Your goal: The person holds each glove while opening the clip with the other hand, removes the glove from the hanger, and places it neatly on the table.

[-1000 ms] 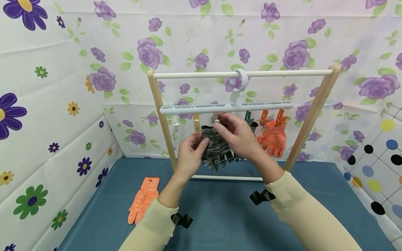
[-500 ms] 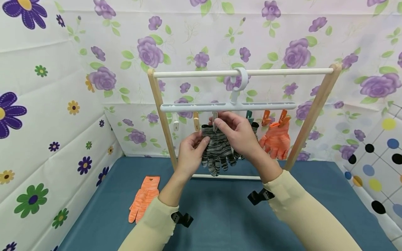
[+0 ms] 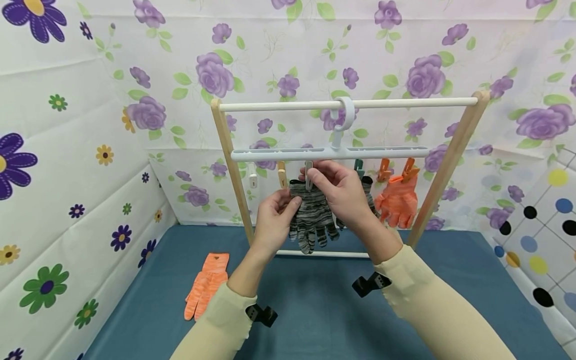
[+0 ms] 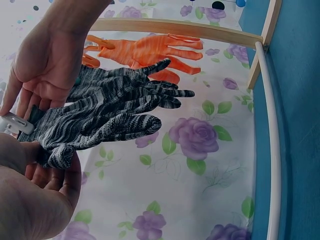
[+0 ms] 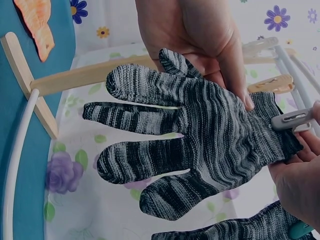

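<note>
A black-and-grey striped knit glove (image 3: 312, 215) hangs fingers down below the light grey hanger bar (image 3: 279, 154). My left hand (image 3: 273, 217) pinches the glove's left edge near the cuff, its thumb in front. My right hand (image 3: 344, 192) holds the grey clothespin (image 3: 308, 176) with thumb and fingers at the cuff. In the right wrist view, that clothespin (image 5: 292, 119) sits across the dark cuff edge, and the glove (image 5: 215, 135) spreads out flat. Behind my right hand, a second striped glove (image 3: 367, 187) hangs from a green clothespin (image 3: 359, 167).
An orange glove (image 3: 398, 202) hangs at the right from orange clothespins (image 3: 409, 169). White (image 3: 252, 175) and yellow (image 3: 282, 175) clothespins dangle at the left. Another orange glove (image 3: 207, 285) lies on the blue table (image 3: 315, 310). A wooden frame (image 3: 231, 160) carries the hanger.
The hanger bar and the orange glove on it have swung slightly right. The striped glove hangs a little lower. My hands keep nearly the same hold and place.
</note>
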`<action>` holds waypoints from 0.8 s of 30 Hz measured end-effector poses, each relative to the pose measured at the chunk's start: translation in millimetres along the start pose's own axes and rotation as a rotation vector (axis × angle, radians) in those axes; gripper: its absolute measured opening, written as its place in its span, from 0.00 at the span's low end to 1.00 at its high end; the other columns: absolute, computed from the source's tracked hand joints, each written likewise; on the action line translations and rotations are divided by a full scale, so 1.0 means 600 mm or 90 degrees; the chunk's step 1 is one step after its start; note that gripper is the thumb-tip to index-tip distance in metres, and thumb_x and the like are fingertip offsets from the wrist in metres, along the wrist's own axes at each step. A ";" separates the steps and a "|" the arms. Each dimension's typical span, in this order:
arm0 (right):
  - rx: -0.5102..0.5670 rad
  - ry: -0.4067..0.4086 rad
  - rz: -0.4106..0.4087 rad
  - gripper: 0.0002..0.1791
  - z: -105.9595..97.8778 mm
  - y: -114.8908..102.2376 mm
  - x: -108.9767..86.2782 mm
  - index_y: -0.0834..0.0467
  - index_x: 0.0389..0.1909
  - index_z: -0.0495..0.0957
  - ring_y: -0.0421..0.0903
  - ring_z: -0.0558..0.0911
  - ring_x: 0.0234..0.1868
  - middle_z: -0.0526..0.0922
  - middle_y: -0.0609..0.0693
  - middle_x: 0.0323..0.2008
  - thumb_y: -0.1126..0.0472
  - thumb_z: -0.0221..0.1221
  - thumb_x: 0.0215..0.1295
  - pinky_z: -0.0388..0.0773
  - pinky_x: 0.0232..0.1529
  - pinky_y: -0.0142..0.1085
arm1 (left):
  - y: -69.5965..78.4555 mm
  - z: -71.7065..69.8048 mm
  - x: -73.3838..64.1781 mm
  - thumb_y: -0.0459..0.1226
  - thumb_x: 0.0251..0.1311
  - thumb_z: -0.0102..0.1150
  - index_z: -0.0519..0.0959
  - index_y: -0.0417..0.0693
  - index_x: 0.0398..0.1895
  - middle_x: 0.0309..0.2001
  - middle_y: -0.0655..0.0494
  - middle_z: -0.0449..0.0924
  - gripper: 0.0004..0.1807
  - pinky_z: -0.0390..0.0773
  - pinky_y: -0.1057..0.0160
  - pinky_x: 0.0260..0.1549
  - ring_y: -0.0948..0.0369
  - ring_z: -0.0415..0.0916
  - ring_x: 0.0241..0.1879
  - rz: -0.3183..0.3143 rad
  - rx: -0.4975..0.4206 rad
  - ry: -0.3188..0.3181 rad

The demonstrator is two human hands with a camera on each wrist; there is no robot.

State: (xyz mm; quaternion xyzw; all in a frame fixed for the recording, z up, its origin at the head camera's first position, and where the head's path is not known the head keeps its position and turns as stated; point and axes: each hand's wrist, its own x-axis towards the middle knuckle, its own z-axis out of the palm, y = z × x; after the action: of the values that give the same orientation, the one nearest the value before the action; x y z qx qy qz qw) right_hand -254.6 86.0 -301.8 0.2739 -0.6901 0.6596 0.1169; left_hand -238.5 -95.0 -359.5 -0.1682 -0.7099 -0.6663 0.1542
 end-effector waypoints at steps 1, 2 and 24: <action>0.000 0.002 0.000 0.19 0.000 0.001 0.000 0.63 0.62 0.82 0.49 0.85 0.60 0.88 0.56 0.54 0.55 0.62 0.80 0.76 0.67 0.44 | 0.000 0.000 0.000 0.35 0.78 0.61 0.78 0.31 0.65 0.53 0.40 0.85 0.20 0.80 0.59 0.53 0.50 0.83 0.54 -0.001 0.001 0.001; 0.000 0.003 -0.001 0.19 0.001 0.001 0.000 0.64 0.62 0.81 0.49 0.85 0.60 0.88 0.56 0.54 0.55 0.62 0.80 0.75 0.67 0.44 | 0.000 0.000 -0.001 0.35 0.77 0.62 0.78 0.31 0.65 0.53 0.40 0.85 0.20 0.80 0.58 0.54 0.50 0.83 0.54 0.000 0.003 0.002; 0.020 0.019 -0.032 0.16 0.011 0.004 0.003 0.64 0.56 0.83 0.51 0.87 0.56 0.89 0.58 0.50 0.56 0.62 0.80 0.74 0.69 0.44 | -0.005 -0.001 -0.005 0.34 0.76 0.63 0.81 0.33 0.55 0.45 0.43 0.87 0.12 0.78 0.66 0.42 0.60 0.80 0.42 0.005 0.009 0.009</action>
State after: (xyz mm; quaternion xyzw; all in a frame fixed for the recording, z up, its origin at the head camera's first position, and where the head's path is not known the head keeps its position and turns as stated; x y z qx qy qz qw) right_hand -255.8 79.3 -303.4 0.2833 -0.6705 0.6714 0.1393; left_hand -237.5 -96.1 -363.6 -0.1654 -0.7130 -0.6616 0.1629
